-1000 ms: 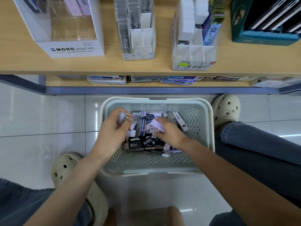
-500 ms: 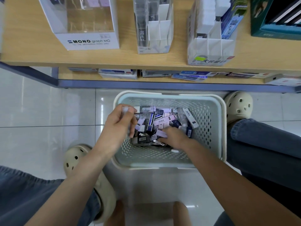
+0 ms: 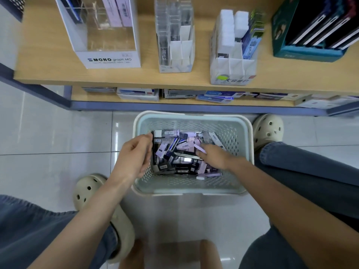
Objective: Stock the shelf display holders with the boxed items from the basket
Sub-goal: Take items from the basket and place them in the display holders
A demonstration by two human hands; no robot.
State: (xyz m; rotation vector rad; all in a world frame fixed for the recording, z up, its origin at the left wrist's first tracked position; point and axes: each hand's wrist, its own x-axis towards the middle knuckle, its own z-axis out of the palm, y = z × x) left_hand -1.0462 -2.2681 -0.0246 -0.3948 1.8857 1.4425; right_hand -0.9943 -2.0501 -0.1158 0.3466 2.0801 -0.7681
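Person crouches low, blue denim knees [image 3: 310,162] at either side, cream perforated clogs [image 3: 91,191] on glossy white floor tiles [image 3: 48,136]. Between the feet a pale green perforated plastic basket [image 3: 194,123] stands on the floor, its far edge near the shelf base. A heap of small black, lilac and blue boxed items [image 3: 174,152] covers its bottom, crowded toward the far left corner. Left hand [image 3: 134,154] is at the basket's left wall, fingers curled, tips against the heap; cannot tell whether it holds anything. Right hand [image 3: 215,156] is over the heap's middle, pinching a slim lilac box [image 3: 200,148]. Beyond, flat cartons [image 3: 138,93] lie on the lower board. On the wooden shelf [image 3: 48,70], left to right: a white MONO graph MG display holder [image 3: 108,59], a clear acrylic holder with white dividers [image 3: 174,45], a white card compartment holder [image 3: 233,70] at the front edge, and a teal carton of dark books [image 3: 303,53].
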